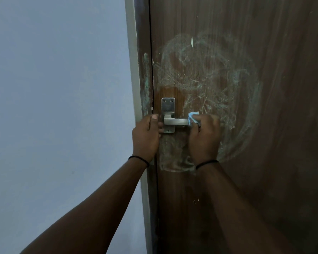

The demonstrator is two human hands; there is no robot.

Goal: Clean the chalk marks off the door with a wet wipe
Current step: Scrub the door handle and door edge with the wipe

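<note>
Wall (53,107), pale blue, fills the left side, with the door frame (134,70) next to it. Just right of the frame, the left hand (145,136) curls its fingers round the door's edge beside the metal plate (167,114), thumb upward, seemingly steadying the door (273,125). From that plate the lever handle (176,121) runs rightward to the right hand (204,136), which grips a bunched blue wet wipe (194,117) at the lever's tip, against the wood. Both wrists wear a thin black band.

Chalk marks (209,76) spread as pale greenish swirls above, right of and below the handle, and a streak runs down the frame's edge. A darker, cleaner patch sits just above the plate, so wiping looks well begun but far from done.

Judging by this, the step in hand is scrubbing around the handle. The next move calls for firm strokes up and rightward into the thick swirls, probably refolding the wipe to a fresh face.
</note>
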